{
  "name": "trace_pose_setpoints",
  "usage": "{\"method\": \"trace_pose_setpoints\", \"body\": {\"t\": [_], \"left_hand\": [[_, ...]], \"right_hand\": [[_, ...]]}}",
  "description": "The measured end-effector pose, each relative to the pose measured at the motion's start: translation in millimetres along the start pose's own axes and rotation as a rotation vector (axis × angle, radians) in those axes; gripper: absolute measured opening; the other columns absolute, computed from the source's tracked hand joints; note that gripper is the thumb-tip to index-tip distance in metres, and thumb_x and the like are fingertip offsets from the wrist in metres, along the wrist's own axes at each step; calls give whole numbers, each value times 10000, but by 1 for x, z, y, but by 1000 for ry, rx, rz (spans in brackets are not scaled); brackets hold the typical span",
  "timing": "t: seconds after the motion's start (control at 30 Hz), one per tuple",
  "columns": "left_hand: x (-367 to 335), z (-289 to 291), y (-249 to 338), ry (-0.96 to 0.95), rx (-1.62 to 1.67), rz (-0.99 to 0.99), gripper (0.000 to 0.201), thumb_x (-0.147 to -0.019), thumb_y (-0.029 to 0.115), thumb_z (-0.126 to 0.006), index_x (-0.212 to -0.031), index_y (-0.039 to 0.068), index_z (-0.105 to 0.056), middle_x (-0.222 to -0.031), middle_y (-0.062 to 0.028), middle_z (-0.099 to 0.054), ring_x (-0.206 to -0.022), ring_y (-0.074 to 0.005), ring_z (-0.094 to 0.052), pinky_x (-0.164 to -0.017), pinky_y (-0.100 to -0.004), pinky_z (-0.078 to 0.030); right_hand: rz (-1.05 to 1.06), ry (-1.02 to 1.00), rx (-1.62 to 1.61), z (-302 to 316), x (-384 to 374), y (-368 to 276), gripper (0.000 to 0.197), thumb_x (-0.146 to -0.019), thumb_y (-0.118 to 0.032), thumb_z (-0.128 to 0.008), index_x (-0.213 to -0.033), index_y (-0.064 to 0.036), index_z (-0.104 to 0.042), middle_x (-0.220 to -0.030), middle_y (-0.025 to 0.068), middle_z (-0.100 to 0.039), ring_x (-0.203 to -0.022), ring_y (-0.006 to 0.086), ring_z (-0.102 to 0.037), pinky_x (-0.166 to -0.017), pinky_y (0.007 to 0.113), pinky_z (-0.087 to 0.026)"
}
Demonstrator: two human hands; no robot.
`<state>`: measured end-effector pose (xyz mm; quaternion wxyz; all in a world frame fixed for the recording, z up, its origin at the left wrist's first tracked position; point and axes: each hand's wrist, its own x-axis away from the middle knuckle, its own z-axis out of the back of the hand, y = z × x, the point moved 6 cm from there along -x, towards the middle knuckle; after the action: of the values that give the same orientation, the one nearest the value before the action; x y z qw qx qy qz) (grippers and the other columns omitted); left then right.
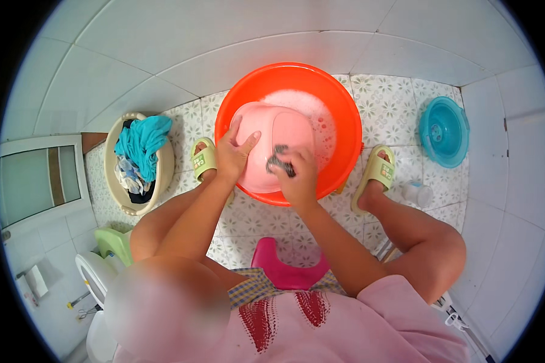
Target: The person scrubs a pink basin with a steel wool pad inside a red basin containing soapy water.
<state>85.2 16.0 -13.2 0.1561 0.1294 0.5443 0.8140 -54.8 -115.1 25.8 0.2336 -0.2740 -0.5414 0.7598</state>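
A large orange basin (345,115) stands on the tiled floor between my feet, with foamy water at its far side. Inside it lies an overturned pink plastic tub (272,136). My left hand (235,151) rests flat on the tub's left side and holds it steady. My right hand (297,172) grips a small dark scouring pad (280,162) and presses it against the tub's near face.
A beige laundry basket (163,166) with teal and other clothes stands at the left. A teal basin (445,130) lies at the right near the wall. A pink stool (284,272) is under me. A toilet (97,275) is at the lower left.
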Motion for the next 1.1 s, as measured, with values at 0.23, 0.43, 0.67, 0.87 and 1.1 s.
{"method": "trace_pose_setpoints", "body": {"t": [0.23, 0.43, 0.67, 0.87, 1.1], "left_hand": [[3, -14, 30, -6, -244, -49, 760, -719, 476, -758, -1343, 124, -505, -568, 6, -427, -521, -86, -353, -499, -269, -351], [-3, -7, 8, 46, -210, 87, 720, -718, 494, -752, -1320, 162, -537, -580, -6, -407, -543, -98, -394, -529, -276, -376], [7, -13, 29, -4, -363, 120, 682, -727, 517, -730, -1311, 216, -548, -608, -41, -487, -571, -153, -497, -595, -310, -432], [4, -7, 25, 7, -312, 218, 661, -742, 501, -721, -1312, 213, -548, -608, -51, -492, -569, -157, -497, -595, -313, -433], [1, -7, 34, -40, -447, 95, 663, -733, 506, -724, -1302, 209, -558, -651, -78, -515, -592, -187, -517, -599, -333, -439]], "right_hand": [[-166, 73, -40, 3, -58, 7, 206, -660, -36, -720, -810, -24, -578, -878, 125, -572, -854, 281, -570, -750, 354, -464], [-65, 47, -48, -2, 6, 18, 220, -655, -65, -720, -807, -31, -565, -891, 132, -585, -856, 312, -552, -761, 386, -447], [-129, 203, -44, 6, -49, 9, 235, -662, -80, -737, -815, -43, -563, -899, 112, -581, -867, 315, -548, -759, 399, -446], [-101, 99, 66, -6, -40, 12, 222, -668, -59, -729, -816, -51, -563, -889, 119, -575, -848, 324, -540, -748, 399, -449], [-61, 130, 35, 0, -8, 5, 227, -678, -77, -724, -818, -43, -550, -875, 125, -557, -856, 333, -535, -741, 412, -446]]}}
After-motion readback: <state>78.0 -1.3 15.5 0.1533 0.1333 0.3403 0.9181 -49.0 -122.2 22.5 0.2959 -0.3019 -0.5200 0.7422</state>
